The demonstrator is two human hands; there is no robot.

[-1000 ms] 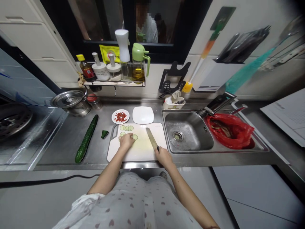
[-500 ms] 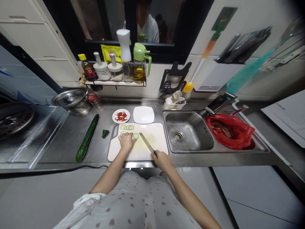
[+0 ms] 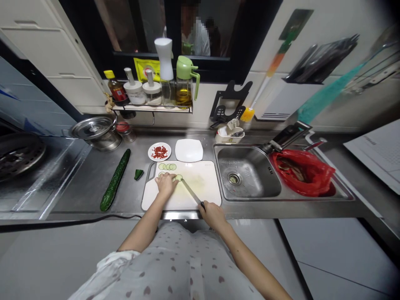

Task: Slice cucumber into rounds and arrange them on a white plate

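Note:
A white cutting board point(image 3: 203, 187) lies on the steel counter in front of me. My left hand point(image 3: 165, 184) presses down on cucumber slices point(image 3: 178, 178) at the board's left side, fingers curled over them. More cucumber slices point(image 3: 166, 166) lie in a row at the board's far left corner. My right hand point(image 3: 211, 213) is closed round the handle of a knife point(image 3: 190, 191), whose blade slants up and left with its tip against the slices by my left fingers.
A whole cucumber point(image 3: 115, 180) and a cut cucumber end point(image 3: 138, 174) lie left of the board. A small plate of chopped red chilli point(image 3: 159, 151) and an empty white plate point(image 3: 188, 150) sit behind it. The sink point(image 3: 246, 173) is to the right, with a red bag point(image 3: 301, 171) beside it.
The knife blade has swung left across the board, from pointing up at the middle to touching the slices by my left hand. My right hand has drawn slightly nearer.

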